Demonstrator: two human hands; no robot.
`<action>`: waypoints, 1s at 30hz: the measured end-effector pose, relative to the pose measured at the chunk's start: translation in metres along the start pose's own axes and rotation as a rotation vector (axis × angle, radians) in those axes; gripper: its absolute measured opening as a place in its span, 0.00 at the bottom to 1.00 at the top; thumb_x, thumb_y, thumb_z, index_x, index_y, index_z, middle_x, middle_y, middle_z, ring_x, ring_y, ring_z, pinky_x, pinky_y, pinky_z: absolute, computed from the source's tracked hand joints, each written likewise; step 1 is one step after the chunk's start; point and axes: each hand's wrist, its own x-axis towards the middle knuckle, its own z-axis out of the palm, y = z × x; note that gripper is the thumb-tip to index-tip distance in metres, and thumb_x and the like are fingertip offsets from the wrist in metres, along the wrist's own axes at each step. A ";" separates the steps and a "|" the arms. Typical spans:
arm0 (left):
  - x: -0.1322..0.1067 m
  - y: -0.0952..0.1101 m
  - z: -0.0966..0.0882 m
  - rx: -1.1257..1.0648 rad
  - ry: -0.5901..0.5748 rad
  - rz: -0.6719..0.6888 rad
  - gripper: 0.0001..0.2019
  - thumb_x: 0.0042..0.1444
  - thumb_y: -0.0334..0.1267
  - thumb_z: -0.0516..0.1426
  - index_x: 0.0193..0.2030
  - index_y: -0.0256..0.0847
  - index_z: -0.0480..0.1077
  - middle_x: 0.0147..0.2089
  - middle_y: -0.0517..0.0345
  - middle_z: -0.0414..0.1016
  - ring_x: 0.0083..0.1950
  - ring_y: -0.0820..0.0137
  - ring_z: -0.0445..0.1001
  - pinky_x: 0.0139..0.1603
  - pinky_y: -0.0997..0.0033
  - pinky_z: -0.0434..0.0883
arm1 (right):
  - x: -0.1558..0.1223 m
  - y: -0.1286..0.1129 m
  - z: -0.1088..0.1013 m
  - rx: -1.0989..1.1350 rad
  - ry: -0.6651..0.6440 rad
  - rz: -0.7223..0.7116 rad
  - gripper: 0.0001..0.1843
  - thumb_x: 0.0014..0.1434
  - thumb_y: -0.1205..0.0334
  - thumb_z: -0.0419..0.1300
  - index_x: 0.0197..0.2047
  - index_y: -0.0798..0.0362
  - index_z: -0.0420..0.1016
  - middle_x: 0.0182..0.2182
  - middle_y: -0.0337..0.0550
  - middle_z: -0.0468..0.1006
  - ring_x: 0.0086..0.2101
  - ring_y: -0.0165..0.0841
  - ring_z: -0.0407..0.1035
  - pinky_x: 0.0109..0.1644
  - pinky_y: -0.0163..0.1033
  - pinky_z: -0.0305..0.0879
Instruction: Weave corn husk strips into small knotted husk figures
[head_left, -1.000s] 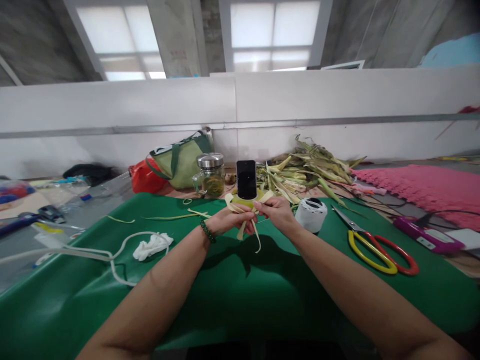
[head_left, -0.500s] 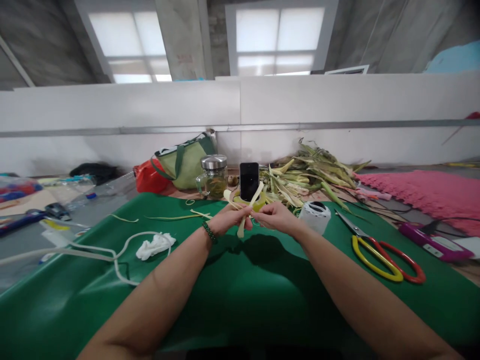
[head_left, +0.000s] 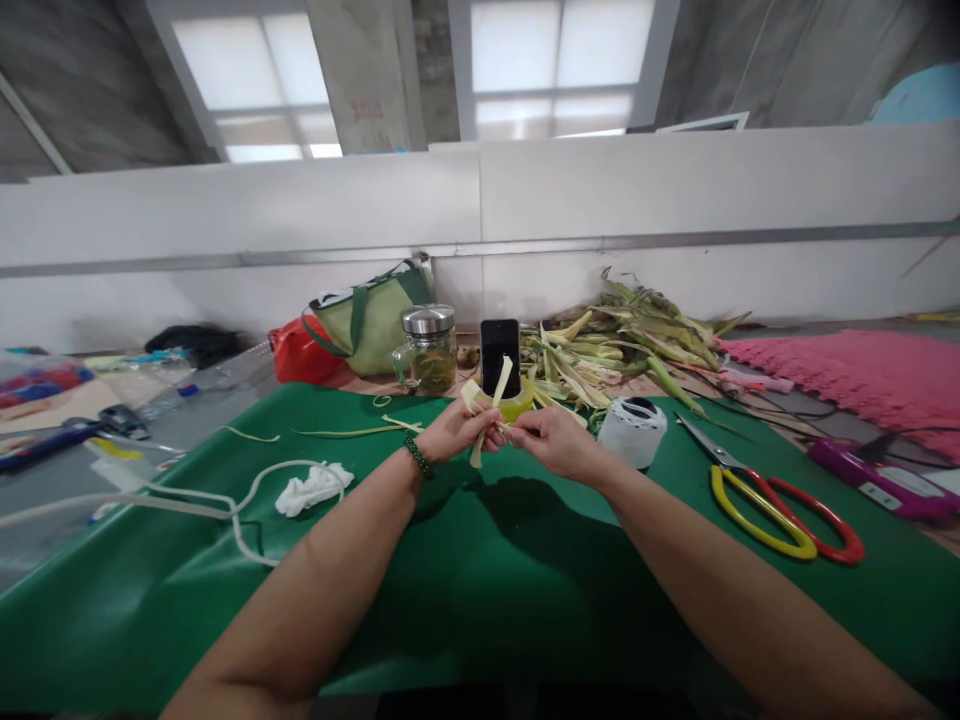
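Green-covered counter (head_left: pixel 487 600), heap of dry leaves (head_left: pixel 622 340) at its far edge, scissors (head_left: pixel 780 500) lying at right, left hand (head_left: pixel 454 432) and right hand (head_left: pixel 551 440) meeting above mid-counter, both pinched closed on pale leaf strips (head_left: pixel 477 452), just before an upright phone (head_left: pixel 499 350).

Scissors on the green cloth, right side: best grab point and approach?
Take the scissors by the yellow and red handle loops, from the near right. They lie flat on the green cloth, blades together and pointing back-left toward the white roll, so the loops face the person's side. The right hand is closest, though it and the left hand pinch the leaf strips.
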 end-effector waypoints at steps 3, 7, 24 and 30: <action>0.000 0.001 0.000 -0.011 0.019 -0.002 0.16 0.51 0.46 0.62 0.29 0.33 0.67 0.21 0.58 0.74 0.22 0.75 0.73 0.25 0.77 0.71 | -0.002 -0.003 0.002 0.001 0.017 -0.024 0.15 0.56 0.62 0.52 0.18 0.55 0.63 0.16 0.35 0.59 0.20 0.25 0.52 0.26 0.34 0.44; 0.000 0.003 -0.001 -0.023 0.041 -0.017 0.15 0.51 0.44 0.62 0.29 0.32 0.68 0.21 0.57 0.74 0.21 0.76 0.73 0.25 0.78 0.71 | -0.004 -0.007 0.001 -0.036 0.020 -0.031 0.17 0.57 0.62 0.50 0.18 0.54 0.59 0.15 0.34 0.56 0.20 0.26 0.50 0.26 0.35 0.43; -0.004 0.012 -0.011 -0.241 0.006 -0.234 0.24 0.58 0.54 0.52 0.36 0.29 0.73 0.28 0.44 0.79 0.29 0.67 0.78 0.34 0.69 0.73 | 0.000 -0.001 -0.004 0.050 -0.014 0.007 0.23 0.57 0.51 0.53 0.15 0.54 0.57 0.14 0.33 0.53 0.19 0.24 0.47 0.24 0.35 0.41; -0.006 0.014 -0.012 -0.243 -0.079 -0.189 0.22 0.49 0.52 0.61 0.37 0.31 0.73 0.29 0.46 0.80 0.31 0.66 0.79 0.36 0.69 0.73 | -0.002 -0.004 -0.007 0.078 -0.029 0.038 0.23 0.57 0.53 0.52 0.15 0.53 0.52 0.13 0.33 0.52 0.18 0.23 0.47 0.23 0.34 0.41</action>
